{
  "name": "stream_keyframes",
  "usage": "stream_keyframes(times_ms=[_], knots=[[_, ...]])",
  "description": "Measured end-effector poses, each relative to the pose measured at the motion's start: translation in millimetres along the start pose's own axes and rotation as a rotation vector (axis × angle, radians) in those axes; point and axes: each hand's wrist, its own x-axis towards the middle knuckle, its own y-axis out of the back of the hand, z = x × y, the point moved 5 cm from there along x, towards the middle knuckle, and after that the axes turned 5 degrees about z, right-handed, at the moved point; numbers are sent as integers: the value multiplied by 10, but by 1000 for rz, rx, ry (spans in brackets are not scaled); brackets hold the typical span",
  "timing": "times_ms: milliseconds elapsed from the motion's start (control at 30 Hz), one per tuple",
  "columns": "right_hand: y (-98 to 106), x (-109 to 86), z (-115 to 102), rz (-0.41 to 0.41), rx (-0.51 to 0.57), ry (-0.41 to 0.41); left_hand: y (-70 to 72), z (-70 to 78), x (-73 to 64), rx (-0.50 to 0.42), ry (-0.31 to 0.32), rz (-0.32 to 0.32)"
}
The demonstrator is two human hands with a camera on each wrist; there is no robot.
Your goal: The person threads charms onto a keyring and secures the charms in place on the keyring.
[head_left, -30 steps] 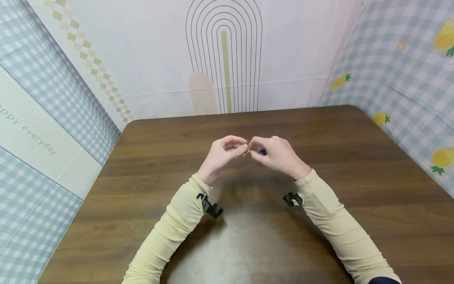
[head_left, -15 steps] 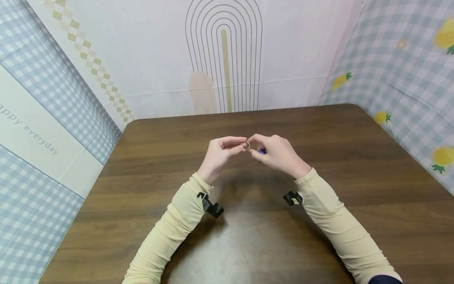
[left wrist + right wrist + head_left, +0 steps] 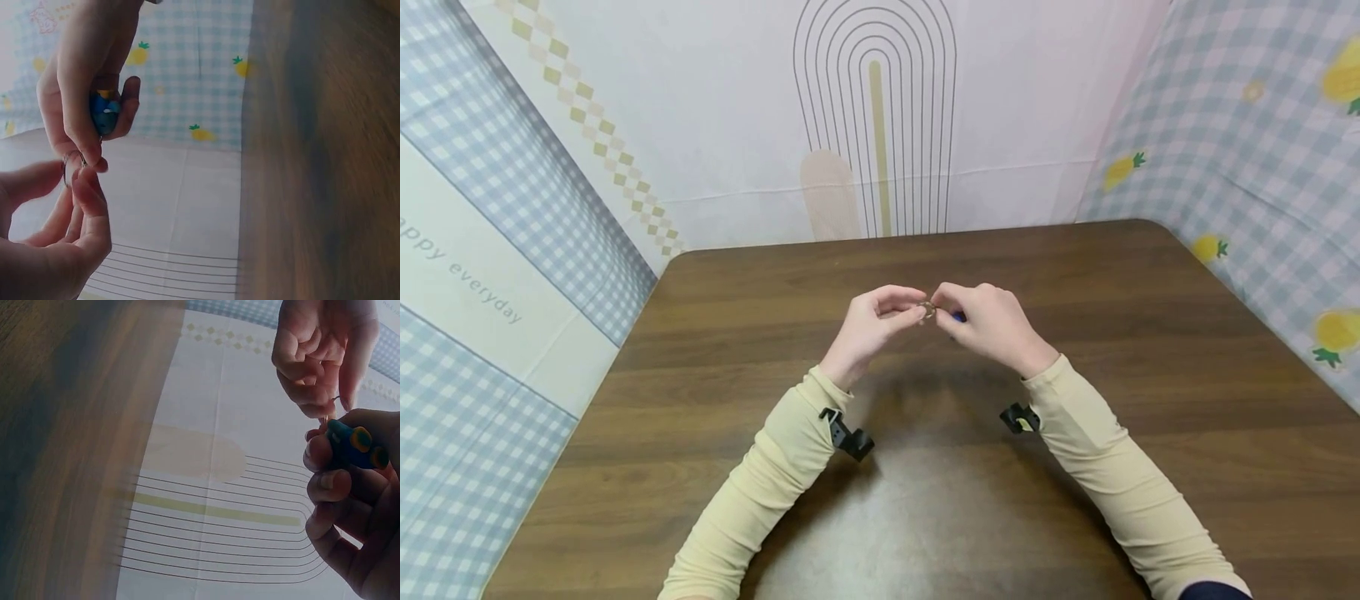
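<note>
Over the table, my left hand (image 3: 868,329) pinches a thin metal key ring (image 3: 65,170) between thumb and fingertips. Facing it, my right hand (image 3: 996,329) has its thumb and forefinger at the ring's other side, where a short metal link (image 3: 83,160) shows. A small blue figurine charm (image 3: 353,444) with orange-yellow round parts sits in the right hand's curled fingers. From the head view only a speck of its blue is visible. The fingertips of both hands nearly meet, and they partly hide where link and ring come together.
Beneath the hands lies a brown wood-grain table (image 3: 760,333). Behind it hangs a white cloth (image 3: 722,125) with arch lines, and checked cloths (image 3: 1240,167) close off both sides. Each sleeved wrist carries a black camera mount (image 3: 850,437).
The key ring, seen round and open-faced half a second ago, is now turned and more covered. The left fingertips have shifted slightly right; the right fingertips have also moved a little right.
</note>
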Motion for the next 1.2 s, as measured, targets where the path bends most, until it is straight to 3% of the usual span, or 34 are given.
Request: stream_keyframes(times_ms=[133,233,433,633,800,967,1067,1200], knots=[[3,0,-15,-1,16,3,28,25,0,-73,-36,46],[-5,-1,-23,-20,26,7,46,26,7,-28,-53,59],[-32,-4,-37,-51,-4,40,46,21,14,107,-51,0],[-23,-17,-28,-14,-17,28,13,17,8,110,-41,-36],[-5,-21,-8,31,6,4,19,13,-1,41,-53,42],[-9,-26,6,20,43,-6,44,22,-1,58,-140,110],[-11,-30,3,11,28,6,34,14,2,105,-160,92],[-2,-33,-8,24,-2,22,3,-9,5,114,-122,33]])
